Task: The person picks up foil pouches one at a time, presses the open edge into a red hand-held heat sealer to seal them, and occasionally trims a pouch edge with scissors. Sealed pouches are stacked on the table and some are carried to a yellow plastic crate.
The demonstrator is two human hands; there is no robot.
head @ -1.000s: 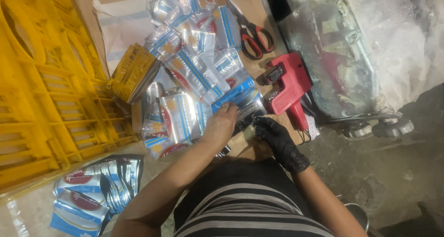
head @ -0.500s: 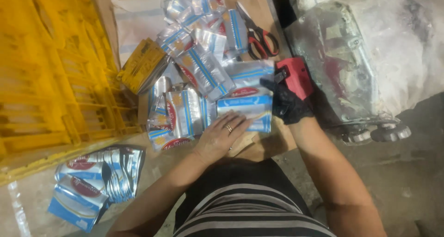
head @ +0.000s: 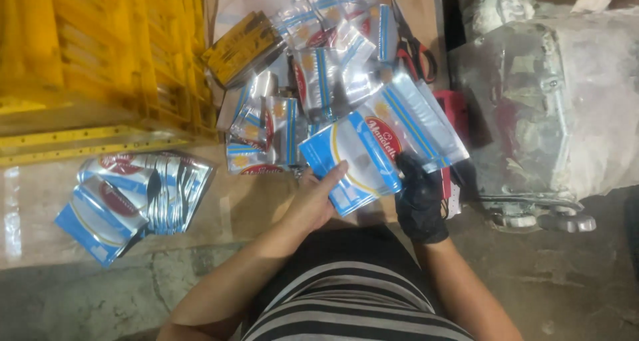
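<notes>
Left hand (head: 313,198), bare, palm down, thumb and fingers gripping the pouch (head: 356,158) at its near edge; gloved right hand (head: 419,198) clasps its right side. Half a second ago the pouch lay flat under the left palm; now lifted between both hands, pile (head: 313,81) beyond them.

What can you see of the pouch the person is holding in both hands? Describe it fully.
The pouch is a flat, glossy plastic packet, blue along its edges with a clear silvery middle and a red oval label. It looks empty and is tilted. The bare left hand grips its lower corner, and the black-gloved right hand holds its right edge. Behind it lies a second, similar pouch.
</notes>
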